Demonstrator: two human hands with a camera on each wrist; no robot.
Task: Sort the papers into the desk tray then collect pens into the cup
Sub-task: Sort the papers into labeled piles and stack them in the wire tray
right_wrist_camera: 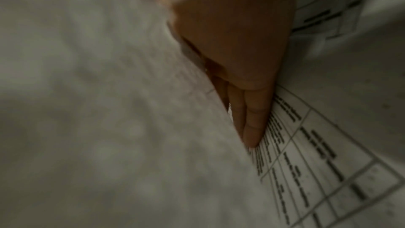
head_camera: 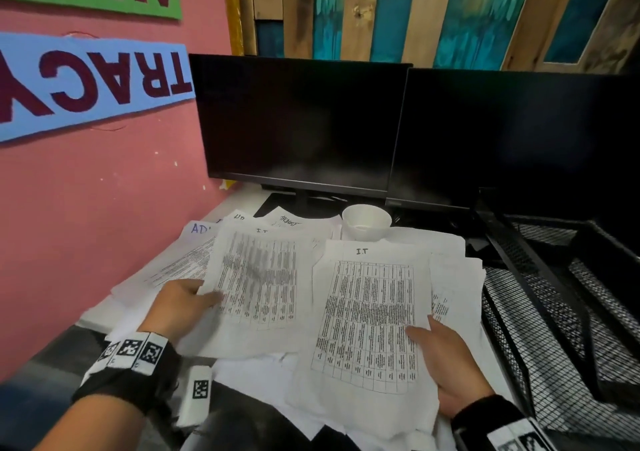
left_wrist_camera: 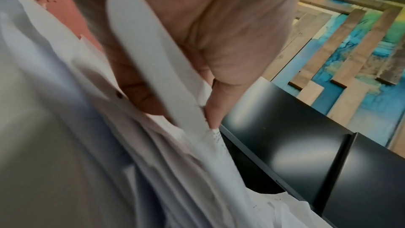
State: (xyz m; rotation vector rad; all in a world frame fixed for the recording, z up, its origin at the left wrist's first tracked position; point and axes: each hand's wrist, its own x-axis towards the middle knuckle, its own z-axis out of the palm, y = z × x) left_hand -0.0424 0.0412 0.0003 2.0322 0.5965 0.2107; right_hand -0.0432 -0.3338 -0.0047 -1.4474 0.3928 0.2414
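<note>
Loose printed papers [head_camera: 277, 374] cover the white desk. My left hand [head_camera: 204, 294] pinches the left edge of a printed table sheet [head_camera: 259, 277], thumb on top; in the left wrist view, the left hand [left_wrist_camera: 175, 103] clamps the sheet's edge [left_wrist_camera: 153, 58]. My right hand [head_camera: 429, 333] holds a second table sheet marked "I.T" [head_camera: 370, 312] by its right edge, thumb above. The right wrist view shows its fingers [right_wrist_camera: 252, 127] lying straight under that sheet [right_wrist_camera: 109, 110]. A white cup [head_camera: 367, 223] stands behind the papers. The black mesh desk tray [head_camera: 554, 312] is at the right. No pens show.
Two dark monitors [head_camera: 301, 121] stand at the back of the desk, their stands just behind the cup. A pink wall [head_camera: 86, 208] with lettered signs closes the left side. More sheets [head_camera: 194, 260] lie fanned out beneath the held ones.
</note>
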